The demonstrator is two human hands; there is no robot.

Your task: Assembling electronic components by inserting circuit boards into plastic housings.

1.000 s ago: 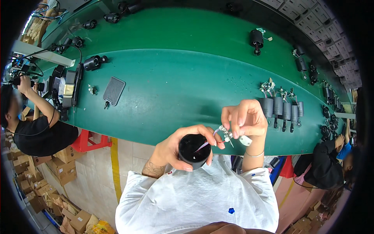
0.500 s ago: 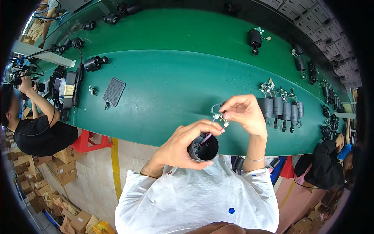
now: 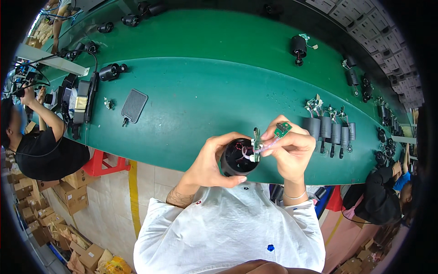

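Note:
My left hand (image 3: 211, 160) is wrapped round a black cylindrical housing (image 3: 233, 170), its open mouth tilted up toward me. Wires run from inside the housing to a circuit board (image 3: 256, 142), which stands on edge at the right side of the mouth. Fingers of my right hand (image 3: 292, 148) pinch this board. A smaller green circuit board (image 3: 282, 130), joined by pale wires, lies over the right fingers. Right of that hand, several dark grey cylinders (image 3: 325, 125) with boards and wires on top stand in a row.
A dark mesh-faced panel (image 3: 134, 106) and a small board (image 3: 108, 103) lie on the green table (image 3: 182, 100) at left. Black housings (image 3: 109, 72) sit farther back. Another wired housing (image 3: 299, 46) is at the far right. Co-workers sit at both ends; a red stool (image 3: 105, 163) stands left.
My right hand has turned and come nearer the housing's mouth with the board. The green board now shows over its fingers. My left hand has shifted its fingers back along the housing.

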